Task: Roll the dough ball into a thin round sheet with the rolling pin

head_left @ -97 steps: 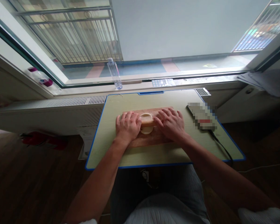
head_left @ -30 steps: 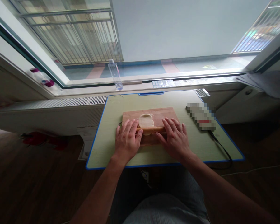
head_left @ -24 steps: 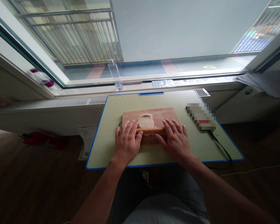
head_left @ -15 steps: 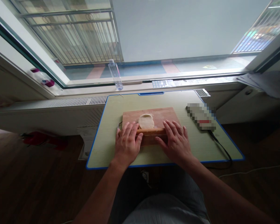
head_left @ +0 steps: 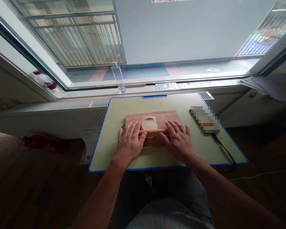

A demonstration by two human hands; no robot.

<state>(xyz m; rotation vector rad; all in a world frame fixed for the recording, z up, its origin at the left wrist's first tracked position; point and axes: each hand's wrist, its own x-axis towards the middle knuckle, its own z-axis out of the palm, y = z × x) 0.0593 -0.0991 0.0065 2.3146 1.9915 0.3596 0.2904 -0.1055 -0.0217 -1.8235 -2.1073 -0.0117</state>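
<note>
A wooden rolling pin [head_left: 153,132] lies crosswise over a flat round of pale dough [head_left: 149,123]. Most of the dough shows beyond the pin, and a thin edge of it peeks out on the near side. My left hand [head_left: 130,141] holds the pin's left end, fingers bent over it and thumb along the near side. At the other end, my right hand [head_left: 178,140] holds the pin the same way, its fingers slightly spread. Both pin ends are hidden under my hands. Beneath the dough is a reddish-brown wooden board [head_left: 166,116].
The board rests on a pale green table [head_left: 105,152] with a blue rim. To the right lies a phone-like device [head_left: 205,119], partly pixelated, with a black cable [head_left: 225,149]. A clear bottle [head_left: 118,78] stands on the windowsill, and a pink-capped bottle [head_left: 45,80] is farther left.
The rolling pin has moved slightly away from me over the dough, so a sliver of dough now shows on its near side. Both hands have shifted forward with it.
</note>
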